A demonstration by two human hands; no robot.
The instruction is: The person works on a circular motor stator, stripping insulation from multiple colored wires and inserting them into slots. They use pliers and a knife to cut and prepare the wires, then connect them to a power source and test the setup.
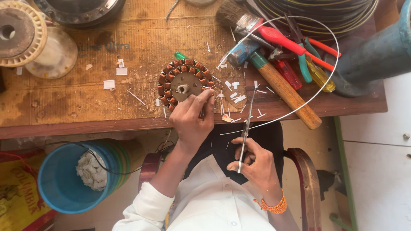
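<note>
A round motor stator [183, 83] with copper-coloured windings lies flat on the wooden workbench [85, 107]. My left hand [193, 117] rests against its near right edge, fingertips pinching at the windings. My right hand [252, 160] is below the bench edge, over my lap, closed around the handles of long thin scissors [247, 124] whose blades point up toward the bench. Small white strips of cut insulation [234, 95] are scattered around the stator.
A wooden-handled hammer [282, 85], red-handled pliers [282, 39], screwdrivers, a brush [233, 15] and a loop of white wire [325, 81] lie at the right. Spools [19, 32] sit at the far left. A blue bucket [64, 179] stands beside my chair.
</note>
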